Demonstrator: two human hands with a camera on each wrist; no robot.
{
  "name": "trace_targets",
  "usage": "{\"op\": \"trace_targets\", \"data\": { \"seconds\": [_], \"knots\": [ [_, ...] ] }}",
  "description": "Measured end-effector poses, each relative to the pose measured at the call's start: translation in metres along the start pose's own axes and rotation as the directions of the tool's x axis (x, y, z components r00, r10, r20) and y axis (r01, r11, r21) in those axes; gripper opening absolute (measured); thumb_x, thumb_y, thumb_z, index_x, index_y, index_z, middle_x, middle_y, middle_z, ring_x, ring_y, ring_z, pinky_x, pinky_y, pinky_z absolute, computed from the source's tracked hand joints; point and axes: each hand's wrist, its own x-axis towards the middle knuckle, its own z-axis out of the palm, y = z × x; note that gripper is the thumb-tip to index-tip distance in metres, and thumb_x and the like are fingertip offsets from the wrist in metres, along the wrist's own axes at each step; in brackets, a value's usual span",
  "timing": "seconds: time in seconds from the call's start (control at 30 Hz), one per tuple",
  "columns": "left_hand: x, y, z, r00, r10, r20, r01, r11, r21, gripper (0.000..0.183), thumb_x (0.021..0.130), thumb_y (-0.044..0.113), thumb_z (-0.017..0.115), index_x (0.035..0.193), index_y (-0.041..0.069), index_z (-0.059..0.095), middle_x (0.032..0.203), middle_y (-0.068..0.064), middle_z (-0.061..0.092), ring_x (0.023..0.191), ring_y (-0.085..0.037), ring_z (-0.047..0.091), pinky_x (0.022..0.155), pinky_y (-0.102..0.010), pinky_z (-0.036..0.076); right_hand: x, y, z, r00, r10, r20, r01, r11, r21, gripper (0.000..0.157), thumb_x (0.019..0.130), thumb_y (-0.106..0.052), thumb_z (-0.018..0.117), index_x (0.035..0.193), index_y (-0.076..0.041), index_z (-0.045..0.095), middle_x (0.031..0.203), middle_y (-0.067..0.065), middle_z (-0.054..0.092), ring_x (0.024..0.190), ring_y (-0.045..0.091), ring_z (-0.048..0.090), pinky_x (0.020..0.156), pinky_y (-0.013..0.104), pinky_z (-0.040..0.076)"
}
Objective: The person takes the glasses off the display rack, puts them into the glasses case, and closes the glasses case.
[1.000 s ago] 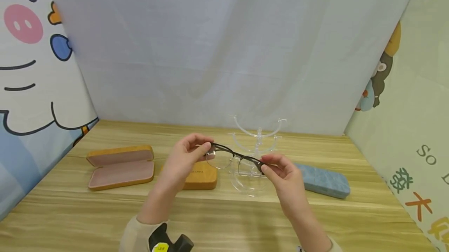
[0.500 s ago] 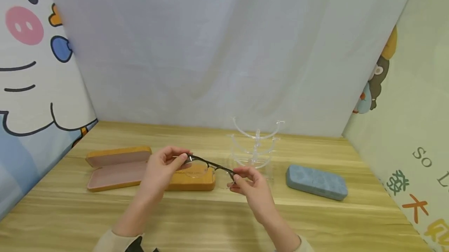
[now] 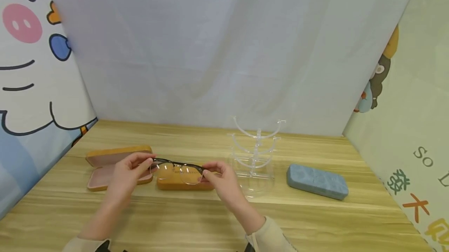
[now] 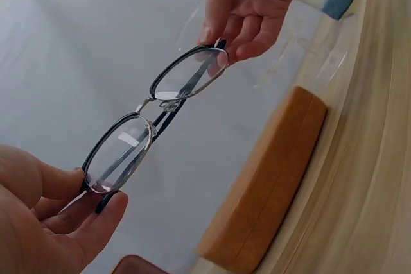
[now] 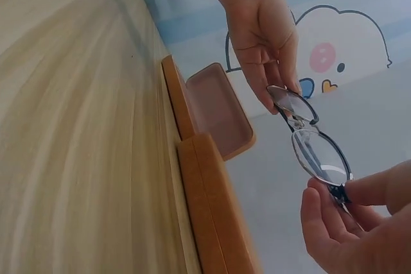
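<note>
A pair of eyeglasses point(image 3: 178, 164) with a dark upper frame and clear lenses is held up between both hands. My left hand point(image 3: 127, 173) pinches one end of the frame, thumb against fingers. The other end is pinched by my right hand point(image 3: 223, 181). In the left wrist view the temples of the eyeglasses point(image 4: 146, 107) look folded behind the lenses. Below and behind them lies a closed orange glasses case point(image 3: 184, 185). An orange glasses case with a pink lining point(image 3: 99, 177) stands open behind my left hand, which partly covers it.
Right of my right hand stands a clear display stand point(image 3: 256, 154) with several curved arms. Farther right lies a closed blue glasses case point(image 3: 317, 181). All of it rests on a wooden tabletop point(image 3: 189, 220), with a pale cloth point(image 3: 210, 49) hanging behind.
Both hands have carried the eyeglasses left, from in front of the clear stand to over the closed orange case. The eyeglasses, tilted before, are closer to level now.
</note>
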Motion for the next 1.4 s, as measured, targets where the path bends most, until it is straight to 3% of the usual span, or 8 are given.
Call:
{"op": "trace_targets", "data": {
  "seconds": [0.2, 0.43, 0.67, 0.9, 1.07, 1.2, 1.3, 1.4],
  "knots": [
    [0.005, -0.014, -0.027, 0.996, 0.032, -0.085, -0.025, 0.996, 0.083, 0.035, 0.092, 0.020, 0.054, 0.115, -0.007, 0.054, 0.088, 0.021, 0.058, 0.081, 0.004, 0.059, 0.072, -0.019, 0.052, 0.023, 0.003, 0.028, 0.998, 0.053, -0.022, -0.053, 0.999, 0.006, 0.021, 0.087, 0.006, 0.052, 0.107, 0.010, 0.057, 0.102, 0.018, 0.058, 0.079, 0.023, 0.066, 0.073, 0.028, 0.054],
    [0.009, -0.023, -0.048, 0.974, -0.059, -0.219, 0.101, 0.977, 0.187, 0.041, 0.093, 0.024, 0.053, 0.121, -0.006, 0.053, 0.084, 0.025, 0.052, 0.074, 0.009, 0.056, 0.068, -0.013, 0.050, 0.048, 0.007, 0.056, 0.996, 0.063, -0.057, -0.070, 0.988, -0.138, 0.017, 0.086, 0.005, 0.054, 0.100, 0.003, 0.063, 0.095, 0.009, 0.059, 0.072, 0.015, 0.066, 0.065, 0.021, 0.054],
    [0.017, -0.046, -0.066, 0.935, -0.133, -0.327, 0.176, 0.979, 0.105, 0.041, 0.090, 0.023, 0.057, 0.120, -0.006, 0.055, 0.079, 0.023, 0.054, 0.068, 0.007, 0.059, 0.064, -0.012, 0.050, 0.065, 0.013, 0.079, 0.987, 0.128, -0.099, -0.144, 0.974, -0.174, 0.016, 0.085, 0.002, 0.057, 0.099, 0.001, 0.064, 0.089, 0.006, 0.061, 0.072, 0.015, 0.065, 0.062, 0.022, 0.053],
    [0.029, -0.089, -0.099, 0.886, -0.145, -0.440, 0.121, 0.989, -0.082, 0.019, 0.080, 0.027, 0.069, 0.093, 0.014, 0.064, 0.076, 0.016, 0.060, 0.064, 0.002, 0.061, 0.058, -0.014, 0.051, 0.074, 0.016, 0.103, 0.976, 0.216, -0.037, -0.219, 0.956, -0.194, 0.025, 0.089, -0.003, 0.053, 0.112, 0.001, 0.062, 0.098, 0.008, 0.065, 0.078, 0.014, 0.062, 0.064, 0.023, 0.052],
    [0.023, -0.079, -0.106, 0.854, -0.168, -0.492, 0.173, 0.984, -0.034, 0.014, 0.084, 0.023, 0.065, 0.092, 0.012, 0.062, 0.067, 0.020, 0.058, 0.059, 0.003, 0.058, 0.054, -0.014, 0.049, 0.081, 0.013, 0.119, 0.974, 0.224, -0.022, -0.220, 0.928, -0.300, 0.029, 0.086, -0.003, 0.051, 0.113, 0.000, 0.062, 0.101, 0.009, 0.065, 0.078, 0.010, 0.055, 0.062, 0.021, 0.044],
    [0.016, -0.067, -0.104, 0.815, -0.227, -0.532, 0.243, 0.969, -0.042, 0.014, 0.088, 0.020, 0.060, 0.097, 0.009, 0.059, 0.065, 0.021, 0.054, 0.058, 0.004, 0.056, 0.053, -0.013, 0.048, 0.083, 0.012, 0.135, 0.973, 0.228, -0.019, -0.223, 0.929, -0.296, 0.035, 0.082, 0.004, 0.047, 0.115, 0.004, 0.060, 0.110, 0.012, 0.062, 0.058, 0.011, 0.039, 0.050, 0.022, 0.032],
    [0.013, -0.064, -0.101, 0.809, -0.231, -0.541, 0.262, 0.965, -0.021, 0.024, 0.090, 0.018, 0.055, 0.107, 0.001, 0.055, 0.064, 0.021, 0.052, 0.057, 0.005, 0.055, 0.054, -0.013, 0.049, 0.081, 0.013, 0.144, 0.968, 0.251, -0.032, -0.249, 0.922, -0.296, 0.038, 0.081, 0.005, 0.046, 0.118, 0.005, 0.056, 0.114, 0.012, 0.060, 0.055, 0.014, 0.032, 0.049, 0.025, 0.027],
    [0.014, -0.065, -0.098, 0.814, -0.202, -0.544, 0.259, 0.965, 0.030, 0.035, 0.092, 0.016, 0.050, 0.118, -0.007, 0.050, 0.065, 0.023, 0.048, 0.057, 0.008, 0.053, 0.055, -0.011, 0.048, 0.080, 0.014, 0.149, 0.964, 0.261, -0.050, -0.262, 0.906, -0.333, 0.035, 0.081, 0.002, 0.046, 0.114, 0.006, 0.057, 0.109, 0.009, 0.060, 0.060, 0.016, 0.037, 0.051, 0.026, 0.029]
  ]
}}
